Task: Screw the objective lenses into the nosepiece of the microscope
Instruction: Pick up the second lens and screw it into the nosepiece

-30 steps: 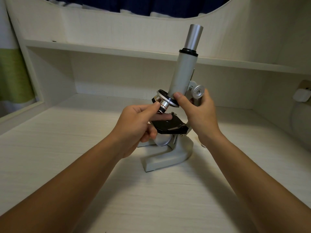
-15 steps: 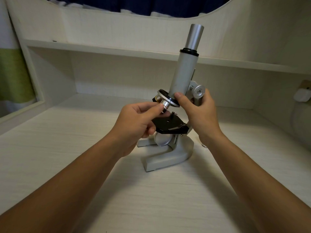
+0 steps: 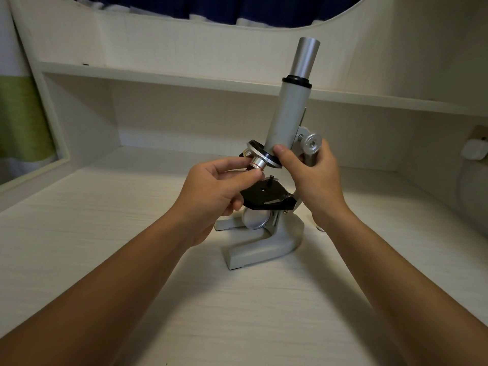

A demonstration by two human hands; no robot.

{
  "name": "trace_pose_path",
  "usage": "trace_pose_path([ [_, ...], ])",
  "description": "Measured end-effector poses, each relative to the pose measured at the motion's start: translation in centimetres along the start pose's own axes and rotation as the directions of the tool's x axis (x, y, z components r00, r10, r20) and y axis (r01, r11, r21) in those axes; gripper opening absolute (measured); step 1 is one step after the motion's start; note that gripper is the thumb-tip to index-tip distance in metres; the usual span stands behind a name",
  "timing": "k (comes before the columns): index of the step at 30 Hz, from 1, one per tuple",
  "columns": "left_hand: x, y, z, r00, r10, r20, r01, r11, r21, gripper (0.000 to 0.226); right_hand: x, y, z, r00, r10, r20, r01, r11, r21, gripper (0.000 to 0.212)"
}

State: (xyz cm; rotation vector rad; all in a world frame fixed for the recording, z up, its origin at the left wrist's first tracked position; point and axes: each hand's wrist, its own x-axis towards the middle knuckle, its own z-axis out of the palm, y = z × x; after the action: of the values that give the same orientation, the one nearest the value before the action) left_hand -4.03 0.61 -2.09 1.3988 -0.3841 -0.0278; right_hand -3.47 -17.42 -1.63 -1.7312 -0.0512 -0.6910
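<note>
On the pale wooden desk (image 3: 105, 233) stands the upright grey metal microscope (image 3: 287, 114). The right hand (image 3: 317, 180) grips its arm. The nearer left hand (image 3: 219, 191) reaches beneath the round black-and-silver nosepiece (image 3: 260, 152) — fingertips pinching the short silver objective lens (image 3: 256, 163), its axis slanting down toward that hand.

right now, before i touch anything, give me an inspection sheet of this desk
surface: pale wood-grain desk, microscope standing upright on it
job's things: silver lens sits under the nosepiece, above the black stage; how far it is screwed in cannot be told
clutter: one small shiny bit on the desk by the right wrist
hands: left hand pinches the lens; right hand grips the microscope's arm, thumb on the tube's foot
cables: nothing seen
surroundings: shelf behind, white box on the right wall, dark curtain above
</note>
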Motion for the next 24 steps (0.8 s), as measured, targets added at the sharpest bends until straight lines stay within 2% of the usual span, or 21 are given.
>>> trace_pose_path([
  [7,0.01,0.15,0.29,0.99,-0.098,0.103,0.103,0.994,-0.041,0.033,0.0,-0.02,-0.01,1.0,0.001,-0.002,-0.001,1.0,0.01,0.068],
  [12,0.11,-0.04,-0.02,1.0,-0.008,0.025,0.008,1.0,0.007,0.024,-0.01,-0.1,-0.03,1.0,0.002,-0.001,-0.002,1.0,-0.002,0.066],
  [18,0.1,0.06,0.34,0.996,-0.066,0.065,0.067,0.998,-0.013,0.031,0.01,-0.01,0.04,1.0,0.004,-0.007,-0.004,1.0,0.01,0.068],
  [24,0.18,-0.05,-0.04,1.0,0.022,0.012,-0.023,0.999,0.036,0.019,-0.07,-0.15,0.07,1.0,0.013,-0.019,-0.013,1.0,0.001,0.069],
])
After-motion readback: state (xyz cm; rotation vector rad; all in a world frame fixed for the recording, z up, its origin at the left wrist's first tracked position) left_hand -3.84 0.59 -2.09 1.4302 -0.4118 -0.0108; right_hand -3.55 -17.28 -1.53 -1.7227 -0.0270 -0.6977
